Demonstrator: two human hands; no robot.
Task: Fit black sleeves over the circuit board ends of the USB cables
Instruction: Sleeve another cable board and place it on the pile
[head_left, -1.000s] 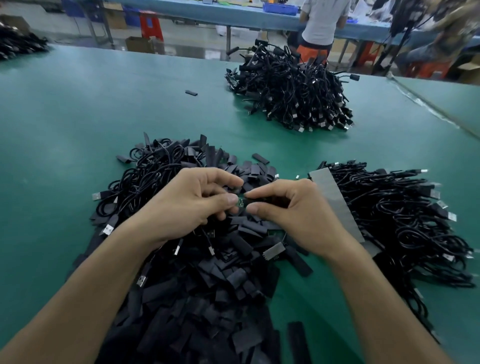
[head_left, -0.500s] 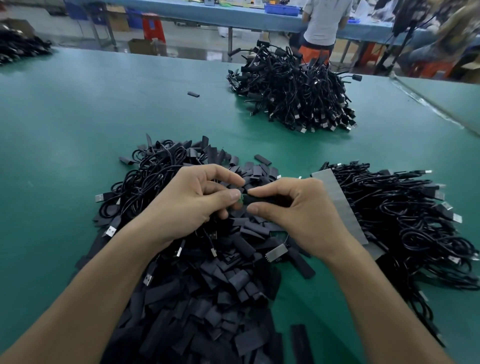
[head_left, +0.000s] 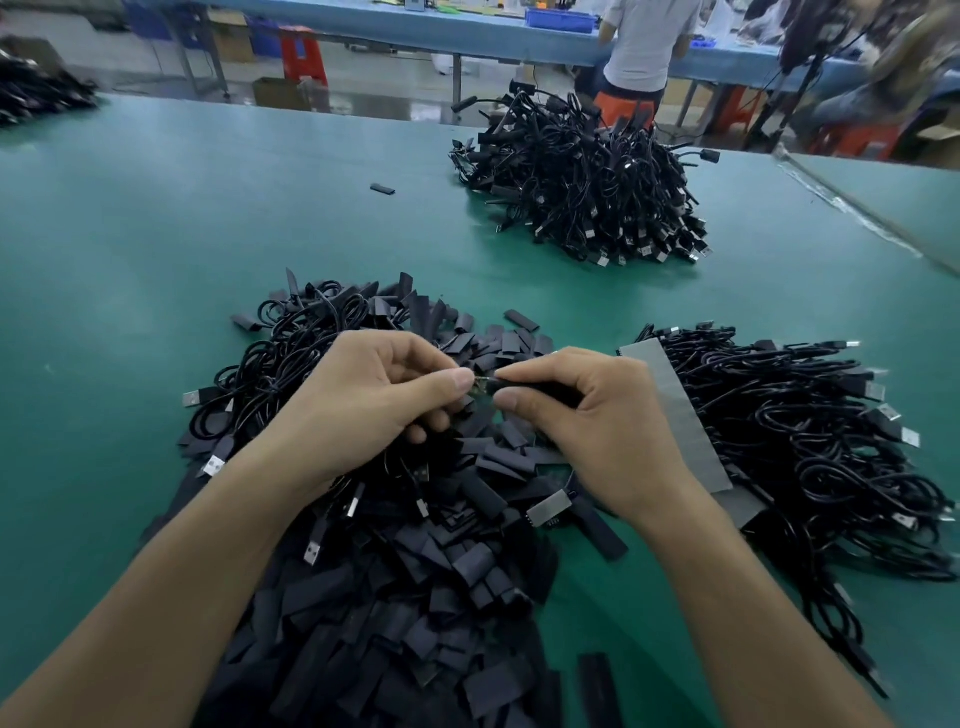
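Circuit board end (head_left: 480, 387) pinched btwn hands: left (head_left: 363, 400), right (head_left: 587, 415) w/ sleeve (head_left: 540, 387).

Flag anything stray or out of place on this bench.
One stray black sleeve lies alone on the green table, well away from the near sleeve pile. Otherwise nothing stands out.

Sleeves (head_left: 395, 623) heaped before me: matt black, thin pliant plastic by its look. USB cables (head_left: 810, 441): black jackets with a faint sheen, their plugs (head_left: 193, 399) bright bare metal. My table top (head_left: 130, 249): green, matt, smooth.
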